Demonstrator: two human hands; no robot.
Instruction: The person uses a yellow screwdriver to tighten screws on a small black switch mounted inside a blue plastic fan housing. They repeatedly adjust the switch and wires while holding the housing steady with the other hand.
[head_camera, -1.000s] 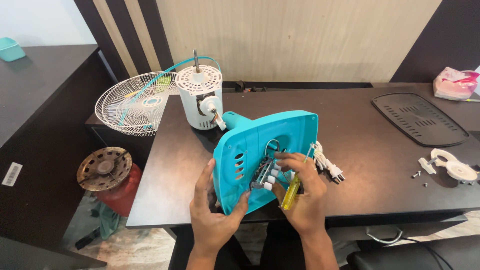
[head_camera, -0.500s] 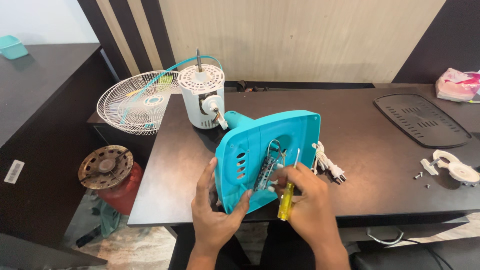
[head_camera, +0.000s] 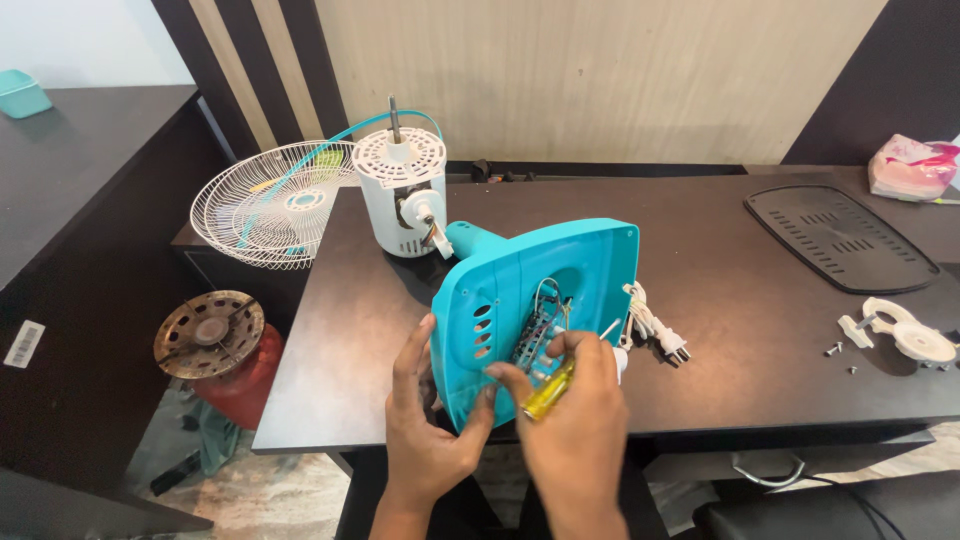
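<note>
The left hand (head_camera: 425, 430) gripped the lower edge of the turquoise fan base (head_camera: 530, 310), tilted upright on the dark table (head_camera: 740, 330). The right hand (head_camera: 575, 420) was closed around a yellow-handled screwdriver (head_camera: 548, 392) at the base's exposed wiring (head_camera: 540, 325).

Right hand (head_camera: 575, 425) covers most of the yellow-handled screwdriver (head_camera: 548, 392); its tip is hidden. Wiring (head_camera: 540, 325) inside the turquoise fan base (head_camera: 530, 300) is too small to sort out, partly behind the fingers (head_camera: 505, 375). Lower edge of the base hidden by the left hand (head_camera: 425, 440). Both forearms cut off at the bottom edge. Pink bag (head_camera: 912, 165) cut by the right edge, teal box (head_camera: 20, 95) by the left. Screws (head_camera: 835, 350) on the tabletop (head_camera: 720, 300) too small to type.
</note>
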